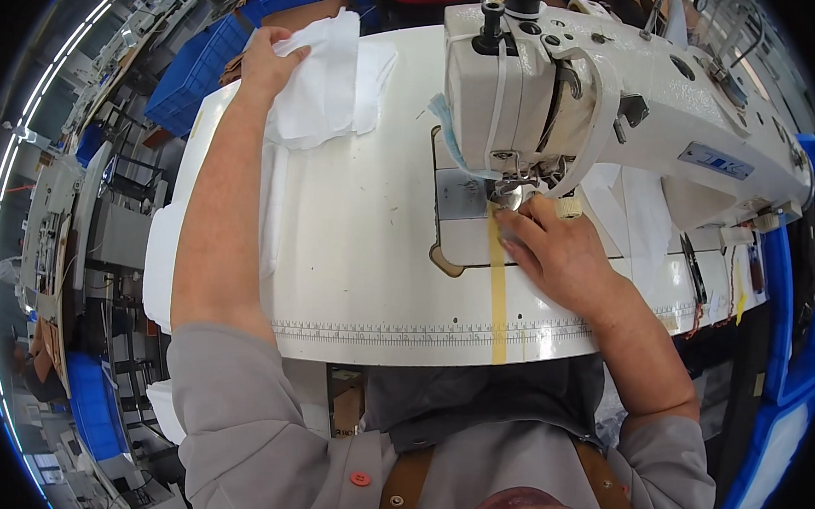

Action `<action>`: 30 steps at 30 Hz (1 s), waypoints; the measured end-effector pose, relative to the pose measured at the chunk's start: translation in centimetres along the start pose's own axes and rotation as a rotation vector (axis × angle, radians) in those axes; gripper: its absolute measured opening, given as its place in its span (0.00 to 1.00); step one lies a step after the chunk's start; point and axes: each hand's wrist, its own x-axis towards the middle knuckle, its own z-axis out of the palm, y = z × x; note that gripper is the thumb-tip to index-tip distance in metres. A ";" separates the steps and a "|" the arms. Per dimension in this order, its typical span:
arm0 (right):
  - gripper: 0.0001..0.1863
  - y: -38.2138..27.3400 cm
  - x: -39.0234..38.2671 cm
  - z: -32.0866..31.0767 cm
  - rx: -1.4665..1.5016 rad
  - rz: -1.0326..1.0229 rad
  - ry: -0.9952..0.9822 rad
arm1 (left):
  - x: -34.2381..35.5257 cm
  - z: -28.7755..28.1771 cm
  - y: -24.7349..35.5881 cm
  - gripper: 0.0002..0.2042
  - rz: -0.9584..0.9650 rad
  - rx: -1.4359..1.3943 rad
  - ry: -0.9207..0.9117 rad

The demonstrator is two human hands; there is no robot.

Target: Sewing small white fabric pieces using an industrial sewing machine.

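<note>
At the far left of the table my left hand (273, 63) is closed on the edge of some white fabric pieces (321, 98), which lie partly over one another. My right hand (559, 246) is beside the needle area of a white sewing machine (601, 78), its thumb and fingers pressed together just right of the metal needle plate (461, 195). Whatever those fingertips hold, if anything, is hidden. A yellow tape strip (498, 291) runs from the plate to the table's front edge, left of this hand.
More white fabric (273, 202) hangs over the left table edge under my forearm. White pieces (645, 214) lie beneath the machine arm. A dark slim tool (694, 272) rests at the right. A printed ruler (412, 337) follows the front edge. Blue bins (200, 76) stand beyond.
</note>
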 end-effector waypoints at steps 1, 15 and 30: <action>0.16 0.2 -0.1 -0.1 -0.006 0.021 -0.005 | 0.2 1.2 0.2 0.23 0.008 -0.012 -0.017; 0.11 2.5 -0.7 -2.4 -0.175 0.140 0.333 | -11.8 3.8 6.2 0.36 0.450 0.419 -0.227; 0.03 2.5 -3.9 -4.6 -0.325 0.216 0.221 | -29.4 -4.0 16.3 0.16 0.337 -0.498 -0.586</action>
